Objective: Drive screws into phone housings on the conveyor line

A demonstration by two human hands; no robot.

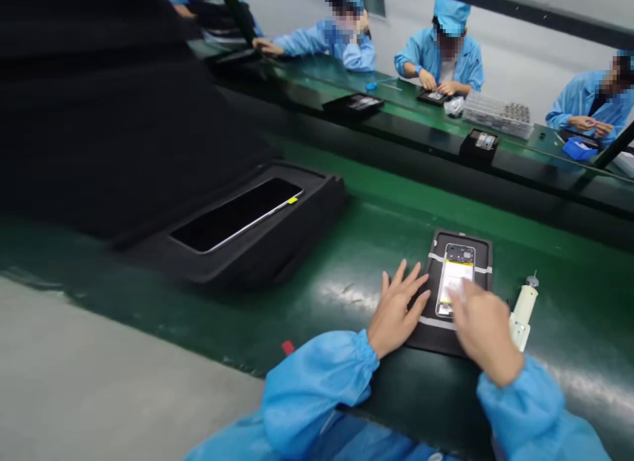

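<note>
An opened smartphone (456,273) lies in a black tray (483,248) on the green bench, its circuit board and white battery exposed. Strips of pale tape cross the tray. My left hand (396,312) rests with fingers spread at the tray's left edge, holding nothing. Over the lower right of the phone is my right hand (485,325), smeared by motion, so its fingertips and anything in them cannot be made out. Just right of that hand lies a cream-coloured electric screwdriver (524,310).
At left, a phone with a dark screen (242,213) lies in a black foam tray (317,207). A small red piece (288,347) is near the bench's front edge. Across a dark rail, several co-workers in blue sit by a clear parts box (495,114) and a blue container (579,148).
</note>
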